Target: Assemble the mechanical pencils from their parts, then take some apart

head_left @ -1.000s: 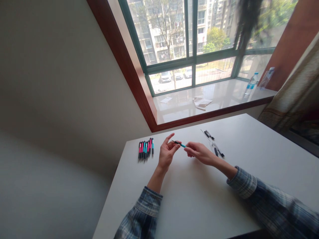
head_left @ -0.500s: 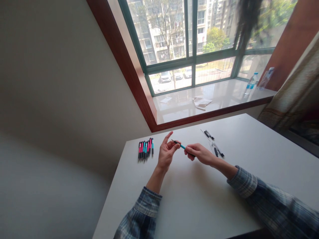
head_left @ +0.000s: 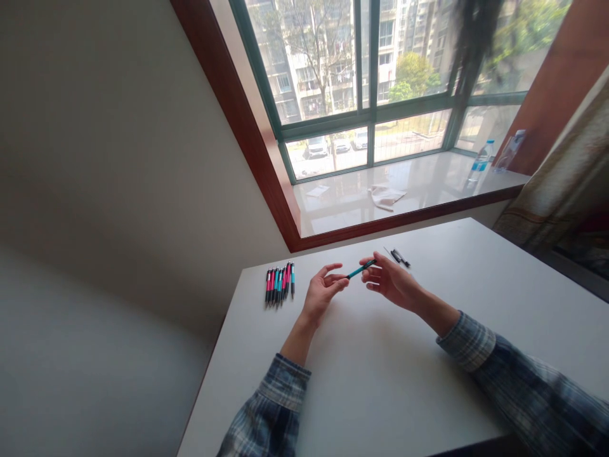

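Note:
A teal ballpoint pen (head_left: 356,271) with black ends is held up slantwise between my two hands above the white table (head_left: 380,393). My left hand (head_left: 320,296) pinches its lower left end between thumb and fingers, which cover the tip. At the upper right end, the thumb and a finger of my right hand (head_left: 394,282) are closed on the black part, while its other fingers are loosely spread. Beyond my right hand lie small black and clear pen pieces (head_left: 400,258); some are hidden behind it.
A row of pink and teal pens (head_left: 280,285) lies side by side near the table's left edge. Behind the table, a window sill (head_left: 428,184) bears a cloth (head_left: 387,195) and two plastic bottles (head_left: 480,160). A wall (head_left: 143,190) rises at the left.
The pen has swung from sloping down to the right to sloping up to the right. My right hand has turned and risen, its fingers loosening. My left hand now covers the tip.

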The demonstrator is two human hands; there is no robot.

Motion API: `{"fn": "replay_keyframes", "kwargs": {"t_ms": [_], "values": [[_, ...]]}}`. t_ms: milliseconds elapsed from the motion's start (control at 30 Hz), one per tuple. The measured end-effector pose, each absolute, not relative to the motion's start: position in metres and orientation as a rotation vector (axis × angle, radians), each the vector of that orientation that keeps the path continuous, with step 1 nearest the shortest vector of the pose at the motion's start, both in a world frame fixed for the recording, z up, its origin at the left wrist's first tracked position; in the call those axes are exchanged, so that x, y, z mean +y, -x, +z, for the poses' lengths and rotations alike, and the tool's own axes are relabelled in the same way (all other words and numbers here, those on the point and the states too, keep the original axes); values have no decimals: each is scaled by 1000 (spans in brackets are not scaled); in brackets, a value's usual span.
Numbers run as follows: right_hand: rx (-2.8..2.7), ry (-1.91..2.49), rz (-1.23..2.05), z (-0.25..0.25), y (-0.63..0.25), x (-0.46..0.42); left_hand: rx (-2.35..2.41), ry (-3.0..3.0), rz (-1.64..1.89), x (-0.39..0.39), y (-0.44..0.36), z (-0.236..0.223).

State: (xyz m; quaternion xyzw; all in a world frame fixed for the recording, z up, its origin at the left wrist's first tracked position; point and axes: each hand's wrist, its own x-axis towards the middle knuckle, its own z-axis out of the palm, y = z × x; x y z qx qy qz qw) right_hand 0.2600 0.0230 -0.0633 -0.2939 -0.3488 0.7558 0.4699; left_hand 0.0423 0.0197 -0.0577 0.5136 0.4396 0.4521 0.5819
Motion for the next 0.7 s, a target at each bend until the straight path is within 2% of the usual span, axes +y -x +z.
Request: {"fn": "replay_keyframes", "kwargs": {"t_ms": [233,700], "values": [[-719,605,1964,-59,-262,21,1034,-1346,973,14,-46,-47],[-655,684,1891,-66,-260,23,1024,-1468,763,12,-52,-50]]}}
